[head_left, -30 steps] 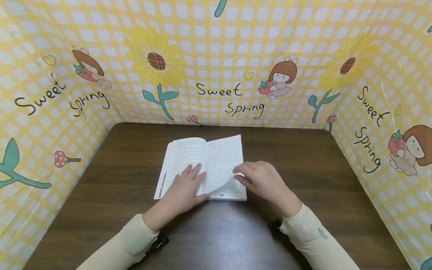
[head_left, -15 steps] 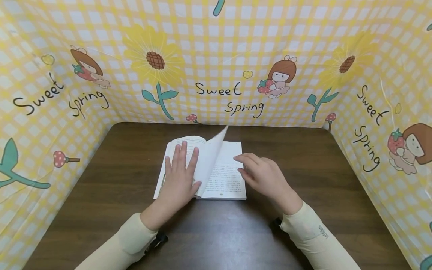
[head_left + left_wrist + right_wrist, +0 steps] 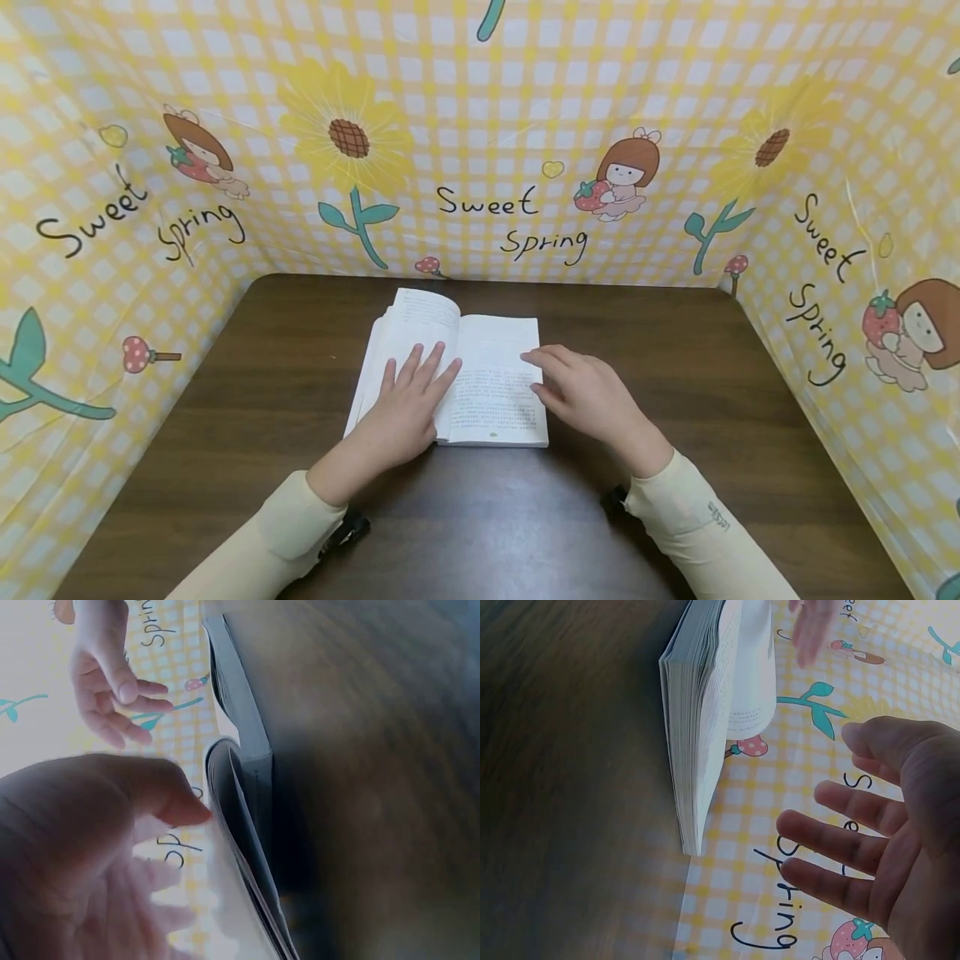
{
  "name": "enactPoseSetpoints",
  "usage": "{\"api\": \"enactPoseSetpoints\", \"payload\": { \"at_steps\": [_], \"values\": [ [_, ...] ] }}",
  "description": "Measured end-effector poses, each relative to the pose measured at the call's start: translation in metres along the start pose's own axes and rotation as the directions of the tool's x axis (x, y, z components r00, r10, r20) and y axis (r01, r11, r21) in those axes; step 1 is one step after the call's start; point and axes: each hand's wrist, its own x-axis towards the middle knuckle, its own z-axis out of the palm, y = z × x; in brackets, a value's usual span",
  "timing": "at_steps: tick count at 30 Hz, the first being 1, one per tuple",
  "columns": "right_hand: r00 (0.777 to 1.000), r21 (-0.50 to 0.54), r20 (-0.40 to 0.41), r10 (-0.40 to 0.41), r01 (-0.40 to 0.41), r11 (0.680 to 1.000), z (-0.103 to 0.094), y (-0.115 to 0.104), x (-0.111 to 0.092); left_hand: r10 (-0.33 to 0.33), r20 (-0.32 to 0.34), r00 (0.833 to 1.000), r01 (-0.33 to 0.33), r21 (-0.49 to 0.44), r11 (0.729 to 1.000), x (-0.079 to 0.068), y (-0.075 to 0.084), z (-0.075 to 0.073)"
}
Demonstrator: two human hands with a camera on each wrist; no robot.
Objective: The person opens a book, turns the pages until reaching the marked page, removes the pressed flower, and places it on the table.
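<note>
Book (image 3: pixel 498 408) lies open before you in the head view, around the middle of the brown wood-grain table (image 3: pixel 480 517), where a pale patch of light shines just nearer you. Checked yellow-and-white cloth (image 3: pixel 480 100) rises along the far edge and both sides, printed with sunflowers, girls with strawberries and "Sweet Spring". Your left hand (image 3: pixel 401 412) has its fingers spread over the left pages, hiding much of them and gripping nothing; your right hand (image 3: pixel 588 392), fingers slightly bent and holding nothing, reaches over the right edge. The print is too small to read, and both sleeves (image 3: pixel 247 537) run out of the view at the bottom. Your left wrist view is turned sideways, the table a dark blur; it cuts off your left hand, whose thumb tip lines up with the curved pages, though you can't tell whether they touch. Your right wrist view cuts the book off at the top; there your right fingers look apart from it, against the cloth, and just a blurred part of the left hand shows.
</note>
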Motion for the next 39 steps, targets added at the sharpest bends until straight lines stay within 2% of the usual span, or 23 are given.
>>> {"api": "enactPoseSetpoints", "payload": {
  "at_steps": [3, 7, 11, 15, 18, 21, 23, 26, 29, 34, 39],
  "values": [
    [0.998, 0.004, 0.057, 0.024, -0.024, 1.0, 0.001, 0.001, 0.0, -0.005, 0.107, 0.994, 0.01, -0.044, 0.999, 0.0, -0.001, 0.0],
    [0.991, 0.017, 0.125, 0.038, -0.041, 0.999, 0.005, 0.003, -0.001, -0.026, 0.229, 0.973, 0.052, -0.107, 0.993, 0.0, -0.001, 0.0],
    [0.983, 0.018, 0.18, 0.037, -0.041, 0.999, 0.008, 0.005, -0.003, -0.064, 0.257, 0.964, 0.098, -0.121, 0.988, 0.0, -0.002, 0.001],
    [0.964, 0.027, 0.262, 0.041, -0.05, 0.998, 0.009, 0.005, -0.005, -0.088, 0.226, 0.97, 0.116, -0.115, 0.987, 0.0, -0.004, 0.002],
    [0.927, 0.067, 0.371, 0.048, -0.078, 0.995, 0.011, 0.005, -0.007, -0.108, 0.214, 0.971, 0.132, -0.101, 0.986, 0.001, -0.005, 0.002],
    [0.87, 0.101, 0.49, 0.05, -0.114, 0.988, 0.014, 0.006, -0.01, -0.12, 0.218, 0.968, 0.142, -0.089, 0.986, 0.001, -0.006, 0.002],
    [0.838, 0.109, 0.543, 0.051, -0.131, 0.985, 0.016, 0.006, -0.013, -0.123, 0.222, 0.967, 0.146, -0.087, 0.985, 0.001, -0.005, 0.002],
    [0.809, 0.116, 0.585, 0.049, -0.143, 0.983, 0.018, 0.007, -0.014, -0.122, 0.219, 0.968, 0.145, -0.091, 0.985, 0.002, -0.005, 0.002],
    [0.798, 0.127, 0.601, 0.047, -0.153, 0.98, 0.017, 0.008, -0.015, -0.126, 0.221, 0.967, 0.149, -0.095, 0.984, 0.001, -0.006, 0.003],
    [0.793, 0.13, 0.607, 0.042, -0.152, 0.98, 0.014, 0.01, -0.014, -0.13, 0.227, 0.965, 0.156, -0.1, 0.983, 0.001, -0.007, 0.005],
    [0.819, 0.154, 0.574, -0.005, -0.102, 0.983, 0.01, 0.012, -0.012, -0.13, 0.229, 0.965, 0.158, -0.109, 0.981, 0.001, -0.007, 0.005]
  ]
}}
